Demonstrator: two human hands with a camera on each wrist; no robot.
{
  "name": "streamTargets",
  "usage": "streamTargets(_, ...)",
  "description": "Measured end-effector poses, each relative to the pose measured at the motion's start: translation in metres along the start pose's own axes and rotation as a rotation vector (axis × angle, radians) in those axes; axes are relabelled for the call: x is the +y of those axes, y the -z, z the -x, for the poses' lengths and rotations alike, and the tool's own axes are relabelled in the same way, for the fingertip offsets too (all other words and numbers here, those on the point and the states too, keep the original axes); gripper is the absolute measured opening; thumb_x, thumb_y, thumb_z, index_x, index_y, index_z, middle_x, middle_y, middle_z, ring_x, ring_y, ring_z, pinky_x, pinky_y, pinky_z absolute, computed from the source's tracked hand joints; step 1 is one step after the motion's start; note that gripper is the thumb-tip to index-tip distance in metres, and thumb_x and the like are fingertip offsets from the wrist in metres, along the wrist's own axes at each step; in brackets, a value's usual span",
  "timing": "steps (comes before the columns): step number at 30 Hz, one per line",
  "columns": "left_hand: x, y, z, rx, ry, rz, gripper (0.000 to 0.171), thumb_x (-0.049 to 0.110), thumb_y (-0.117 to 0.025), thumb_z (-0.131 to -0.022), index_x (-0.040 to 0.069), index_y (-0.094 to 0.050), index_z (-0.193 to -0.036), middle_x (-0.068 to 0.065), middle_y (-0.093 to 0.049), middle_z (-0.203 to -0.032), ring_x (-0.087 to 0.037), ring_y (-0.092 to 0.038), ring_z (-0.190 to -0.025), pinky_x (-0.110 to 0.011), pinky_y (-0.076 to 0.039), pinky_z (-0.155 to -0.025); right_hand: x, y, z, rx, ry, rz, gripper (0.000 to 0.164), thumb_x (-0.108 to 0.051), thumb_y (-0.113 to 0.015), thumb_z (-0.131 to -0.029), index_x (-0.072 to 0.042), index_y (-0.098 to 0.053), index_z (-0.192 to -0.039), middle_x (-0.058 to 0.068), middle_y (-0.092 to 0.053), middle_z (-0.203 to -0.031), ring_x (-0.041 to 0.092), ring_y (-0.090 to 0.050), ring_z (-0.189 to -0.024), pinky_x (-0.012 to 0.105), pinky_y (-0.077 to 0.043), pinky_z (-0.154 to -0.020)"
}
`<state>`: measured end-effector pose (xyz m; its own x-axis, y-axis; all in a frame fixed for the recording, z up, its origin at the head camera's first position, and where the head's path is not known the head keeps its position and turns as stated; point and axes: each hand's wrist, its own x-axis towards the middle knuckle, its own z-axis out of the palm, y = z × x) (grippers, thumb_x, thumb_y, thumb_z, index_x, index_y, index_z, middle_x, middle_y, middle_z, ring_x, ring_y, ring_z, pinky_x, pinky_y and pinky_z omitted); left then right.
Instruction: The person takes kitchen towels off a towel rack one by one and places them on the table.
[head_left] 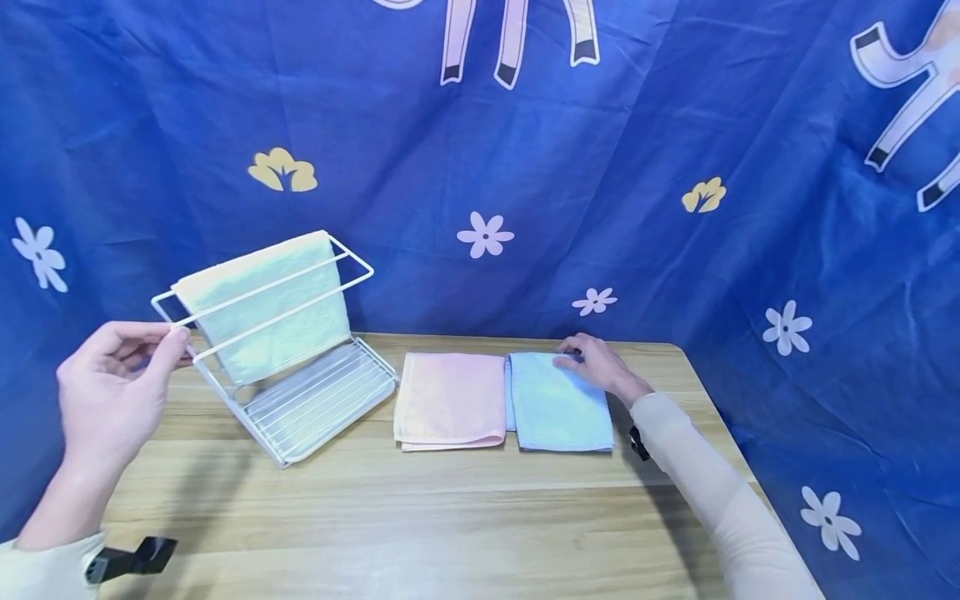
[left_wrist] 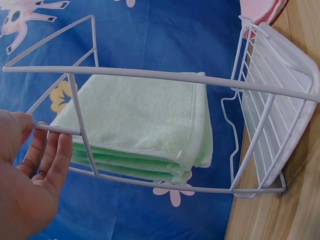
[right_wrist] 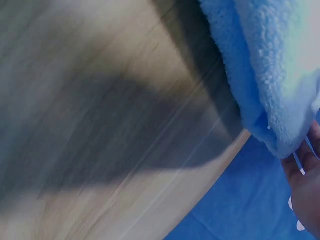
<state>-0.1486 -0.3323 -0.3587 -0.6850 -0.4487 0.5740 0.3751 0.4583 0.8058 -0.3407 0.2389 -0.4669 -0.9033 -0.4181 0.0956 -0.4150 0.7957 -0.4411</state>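
Note:
My left hand [head_left: 112, 392] pinches the upper side bar of a white wire rack [left_wrist: 135, 73] between thumb and fingers. The rack stands tilted at the left of the table, with a slatted tray at its foot. Over one of its upper bars hangs a folded pale green towel [head_left: 273, 308], its layers showing in the left wrist view. At the right, my right hand [head_left: 597, 364] grips the far edge of a folded light blue towel [head_left: 562, 408], fingers behind the edge and thumb on top. In the right wrist view its fingers [right_wrist: 306, 156] are partly hidden by the fluffy cloth.
A folded pink towel [head_left: 453, 396] lies between the rack and the blue towel, right beside the latter. The wooden table [head_left: 450, 525] ends at a blue patterned curtain [head_left: 390, 183] at the back and right. Black straps sit at both wrists.

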Motion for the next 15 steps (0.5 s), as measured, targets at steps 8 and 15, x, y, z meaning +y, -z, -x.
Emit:
streamTargets(8, 0.0, 0.0, -0.001, 0.001, -0.013, 0.01, 0.029, -0.011, -0.068, -0.094, 0.018, -0.071, -0.098, 0.026, -0.074, -0.087, 0.009, -0.07, -0.07, -0.003, -0.059, -0.067, -0.003, 0.012, 0.005, 0.066, 0.031, -0.032, 0.03, -0.033, -0.071, -0.103, -0.01, -0.074, -0.121, 0.008, -0.073, -0.115, 0.028, -0.07, -0.108, 0.046, -0.063, -0.097)
streamTargets(15, 0.001, -0.001, 0.0, 0.003, -0.002, -0.01, 0.026, -0.009, -0.068, -0.095, 0.016, -0.072, -0.099, 0.027, -0.074, -0.088, 0.01, -0.069, -0.07, -0.002, -0.059, -0.067, -0.016, 0.026, 0.008, 0.122, 0.078, -0.034, 0.03, -0.034, -0.072, -0.102, -0.013, -0.073, -0.123, 0.006, -0.074, -0.115, 0.026, -0.07, -0.109, 0.046, -0.062, -0.097)
